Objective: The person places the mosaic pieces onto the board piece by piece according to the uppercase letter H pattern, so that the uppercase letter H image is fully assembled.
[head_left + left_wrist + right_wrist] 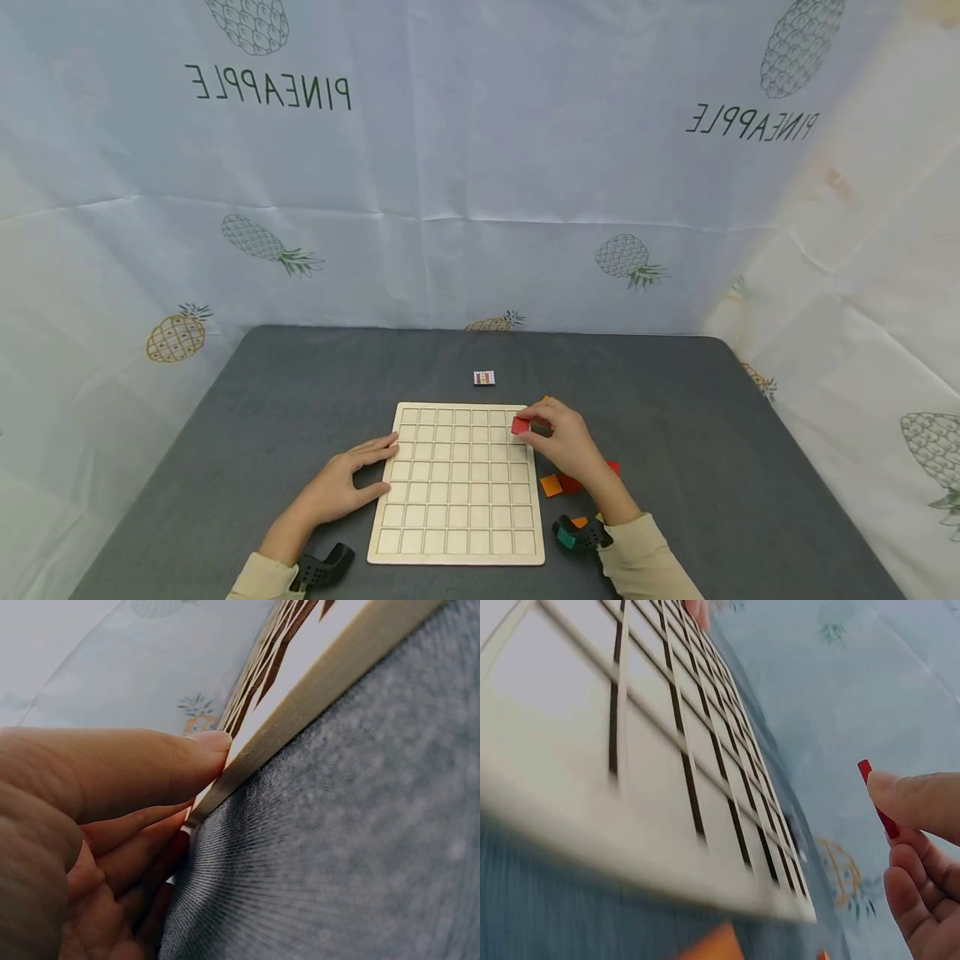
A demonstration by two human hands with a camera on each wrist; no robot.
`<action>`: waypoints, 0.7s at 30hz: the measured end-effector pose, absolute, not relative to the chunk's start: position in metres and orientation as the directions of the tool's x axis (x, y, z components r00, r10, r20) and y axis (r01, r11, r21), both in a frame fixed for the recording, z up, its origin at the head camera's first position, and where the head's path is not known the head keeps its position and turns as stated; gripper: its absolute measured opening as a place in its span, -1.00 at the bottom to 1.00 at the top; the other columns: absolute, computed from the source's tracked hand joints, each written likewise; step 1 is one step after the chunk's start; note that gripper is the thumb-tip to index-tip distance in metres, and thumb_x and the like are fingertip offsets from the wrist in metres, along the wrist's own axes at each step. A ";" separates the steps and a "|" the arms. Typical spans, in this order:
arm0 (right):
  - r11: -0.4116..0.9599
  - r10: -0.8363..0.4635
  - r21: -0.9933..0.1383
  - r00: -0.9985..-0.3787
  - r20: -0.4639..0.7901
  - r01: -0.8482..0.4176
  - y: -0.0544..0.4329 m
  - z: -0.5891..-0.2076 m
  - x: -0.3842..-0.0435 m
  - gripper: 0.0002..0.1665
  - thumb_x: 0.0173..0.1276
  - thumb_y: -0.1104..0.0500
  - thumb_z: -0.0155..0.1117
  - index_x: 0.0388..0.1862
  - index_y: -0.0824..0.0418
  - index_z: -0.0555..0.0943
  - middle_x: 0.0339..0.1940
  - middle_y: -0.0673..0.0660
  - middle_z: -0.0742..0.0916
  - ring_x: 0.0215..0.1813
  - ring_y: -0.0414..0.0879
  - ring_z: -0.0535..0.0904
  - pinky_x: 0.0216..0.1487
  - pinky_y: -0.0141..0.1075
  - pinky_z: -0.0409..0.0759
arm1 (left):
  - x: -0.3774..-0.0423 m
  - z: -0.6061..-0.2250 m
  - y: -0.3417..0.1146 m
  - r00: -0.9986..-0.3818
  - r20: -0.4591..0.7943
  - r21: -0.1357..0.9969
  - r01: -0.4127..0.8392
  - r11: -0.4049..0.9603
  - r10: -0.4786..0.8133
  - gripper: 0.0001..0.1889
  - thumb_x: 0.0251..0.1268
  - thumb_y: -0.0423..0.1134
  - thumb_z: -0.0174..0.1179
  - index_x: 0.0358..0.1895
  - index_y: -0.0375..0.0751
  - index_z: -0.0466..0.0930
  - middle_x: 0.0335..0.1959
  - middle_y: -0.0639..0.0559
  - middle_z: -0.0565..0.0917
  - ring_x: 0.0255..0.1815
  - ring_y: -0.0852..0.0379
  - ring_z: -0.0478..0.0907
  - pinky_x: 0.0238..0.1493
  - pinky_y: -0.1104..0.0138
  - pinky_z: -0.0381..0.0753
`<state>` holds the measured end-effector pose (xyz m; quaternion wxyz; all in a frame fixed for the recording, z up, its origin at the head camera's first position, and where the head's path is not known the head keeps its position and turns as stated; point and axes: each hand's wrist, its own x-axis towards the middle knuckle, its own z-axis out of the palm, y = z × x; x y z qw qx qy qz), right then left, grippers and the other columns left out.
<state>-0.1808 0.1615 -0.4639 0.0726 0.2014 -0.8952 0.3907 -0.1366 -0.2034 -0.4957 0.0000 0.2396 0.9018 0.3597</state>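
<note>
A pale wooden board (456,559) with a grid of square recesses lies on the dark table. Above its far right corner, my right hand (564,437) pinches a thin red square tile (520,425) between thumb and fingers. The right wrist view shows this tile (879,801) edge-on, apart from the board. Along the board's left side rests my left hand (342,485), fingers extended, its thumb and fingertips touching the edge. In the left wrist view the thumb (165,769) lies against the board's rim (300,712).
Right of the board lie an orange tile (551,485) and red tiles (572,484), partly hidden by my right forearm. Another orange tile (580,522) shows near the black wristband (596,533). Beyond the board sits a small patterned card (483,377). A pineapple-print curtain (450,167) hangs behind the table.
</note>
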 end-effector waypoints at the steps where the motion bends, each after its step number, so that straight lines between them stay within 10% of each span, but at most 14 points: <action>1: 0.607 -0.310 -0.676 -0.908 0.283 -0.418 0.156 -0.463 -0.181 -0.69 0.16 0.12 0.42 -0.08 0.05 0.70 -0.19 -0.07 0.64 -0.18 -0.08 0.56 -0.16 -0.22 0.60 | -0.137 -0.496 -0.204 -0.885 0.175 0.648 0.434 0.626 0.432 -0.44 0.21 -0.03 0.27 0.26 -0.13 0.49 0.35 -0.04 0.41 0.34 -0.18 0.34 0.16 -0.12 0.40; 21: 0.543 -0.460 -0.740 -0.878 0.134 -0.398 0.054 -0.480 -0.207 -0.70 0.19 0.13 0.40 -0.07 0.09 0.71 -0.21 -0.04 0.64 -0.26 -0.22 0.46 -0.23 -0.42 0.49 | -0.138 -0.498 -0.204 -0.901 0.145 0.652 0.398 0.645 0.410 -0.44 0.19 0.00 0.28 0.26 -0.08 0.50 0.36 0.04 0.41 0.36 -0.14 0.33 0.19 -0.09 0.40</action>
